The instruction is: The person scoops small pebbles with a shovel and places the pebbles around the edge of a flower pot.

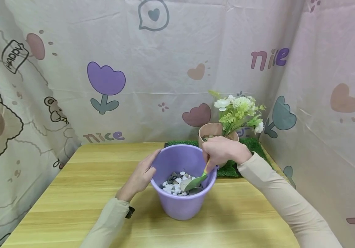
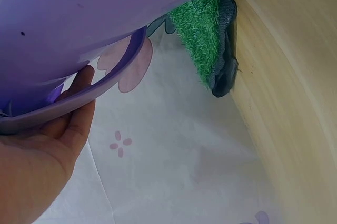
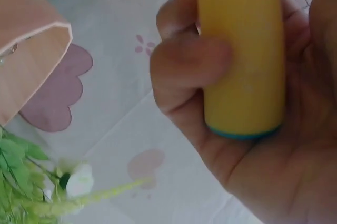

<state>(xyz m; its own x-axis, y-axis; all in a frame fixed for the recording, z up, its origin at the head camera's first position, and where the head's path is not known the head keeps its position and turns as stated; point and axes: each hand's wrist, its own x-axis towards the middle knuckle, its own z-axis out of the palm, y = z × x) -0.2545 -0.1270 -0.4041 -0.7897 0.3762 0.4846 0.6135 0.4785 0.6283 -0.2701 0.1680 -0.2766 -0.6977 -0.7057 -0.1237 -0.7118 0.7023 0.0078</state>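
A purple bucket [image 1: 182,206] stands on the wooden table with white and dark pebbles [image 1: 171,187] in its bottom. My left hand [image 1: 140,177] holds the bucket's left side at the rim. In the left wrist view, its fingers [image 2: 79,113] pass behind the bucket's handle [image 2: 113,77] and touch the outer wall. My right hand [image 1: 222,150] grips a small trowel [image 1: 197,182] above the bucket's right rim. The trowel's green blade dips among the pebbles, its tip partly covered. In the right wrist view, the fingers wrap round its yellow handle [image 3: 242,87].
Behind the bucket, at the back right, a pinkish pot [image 1: 210,129] stands on a green turf mat [image 1: 255,146]. White flowers with green leaves [image 1: 241,106] rise from the pot. A patterned cloth [image 1: 152,69] hangs along the table's back and sides.
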